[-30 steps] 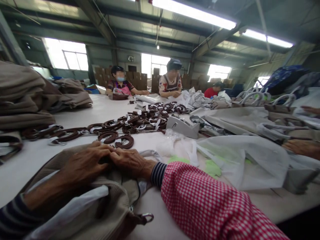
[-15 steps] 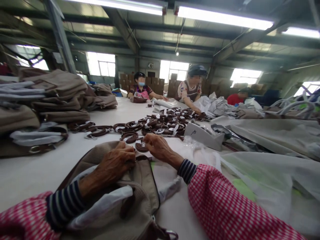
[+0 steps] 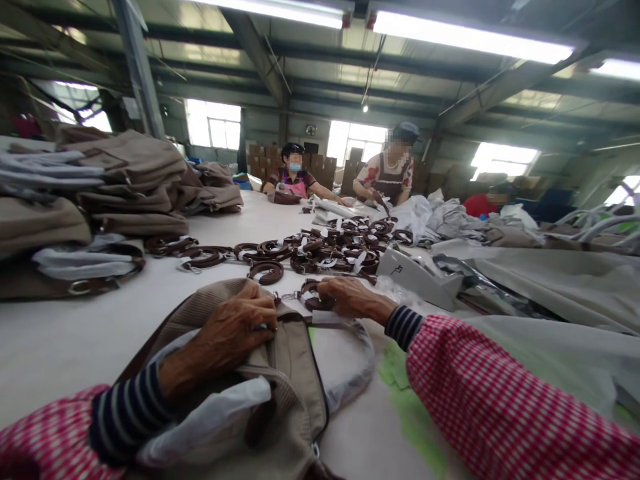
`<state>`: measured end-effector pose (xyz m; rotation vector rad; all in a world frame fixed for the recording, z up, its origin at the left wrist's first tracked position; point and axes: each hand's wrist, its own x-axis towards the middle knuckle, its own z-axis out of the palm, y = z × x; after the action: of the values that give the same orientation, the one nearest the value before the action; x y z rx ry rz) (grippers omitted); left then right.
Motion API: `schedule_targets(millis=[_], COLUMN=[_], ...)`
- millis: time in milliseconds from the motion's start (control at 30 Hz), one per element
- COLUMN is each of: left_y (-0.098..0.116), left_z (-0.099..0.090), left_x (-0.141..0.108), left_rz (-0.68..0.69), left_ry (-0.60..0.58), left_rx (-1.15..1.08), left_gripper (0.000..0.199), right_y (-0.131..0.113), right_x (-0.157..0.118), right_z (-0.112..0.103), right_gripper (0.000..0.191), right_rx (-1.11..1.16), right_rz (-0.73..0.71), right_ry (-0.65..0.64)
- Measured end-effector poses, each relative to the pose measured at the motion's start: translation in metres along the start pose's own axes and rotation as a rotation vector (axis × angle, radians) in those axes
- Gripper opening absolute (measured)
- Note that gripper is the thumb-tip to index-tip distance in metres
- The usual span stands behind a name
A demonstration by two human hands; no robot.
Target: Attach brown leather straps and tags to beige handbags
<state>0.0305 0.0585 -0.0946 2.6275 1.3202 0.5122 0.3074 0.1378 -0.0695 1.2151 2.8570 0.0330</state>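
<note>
A taupe handbag (image 3: 295,373) lies in front of me with its zipped top open and a white-wrapped handle (image 3: 210,420) across its near side. My left hand (image 3: 235,327) is closed on the bag's upper edge, fingers curled over the rim. Just beyond the bag, my right hand (image 3: 350,297) grips a coiled brown strap (image 3: 311,293), whose metal clip points left toward the bag. The fingertips are partly hidden behind the coil. Another wrapped handle (image 3: 357,367) loops out on the bag's far right side.
Many coiled brown straps (image 3: 320,247) lie heaped mid-table. Stacked taupe bags (image 3: 130,180) stand at left. A white box (image 3: 417,277) and plastic sheeting (image 3: 560,333) lie at right. Two co-workers are across the table; one co-worker's hand (image 3: 383,200) lifts a strap.
My right hand has moved right and closed on the coiled strap, drawing it away from the others. The left hand stays on the bag. The co-worker at right has raised a strap.
</note>
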Motion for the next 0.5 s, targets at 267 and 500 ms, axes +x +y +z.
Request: schedule_targets(millis=[267, 500], left_y=[0.001, -0.008], left_z=[-0.001, -0.001], left_x=[0.0, -0.001], left_rz=[-0.007, 0.002], left_ry=[0.0, -0.013], left_rx=[-0.043, -0.043], left_gripper=[0.018, 0.022], right_y=[0.019, 0.048], right_x=[-0.036, -0.102], right_z=[-0.003, -0.034], right_gripper=[0.043, 0.023], right_rx=[0.18, 0.405], right_rz=[-0.001, 0.156], right_ry=[0.112, 0.397])
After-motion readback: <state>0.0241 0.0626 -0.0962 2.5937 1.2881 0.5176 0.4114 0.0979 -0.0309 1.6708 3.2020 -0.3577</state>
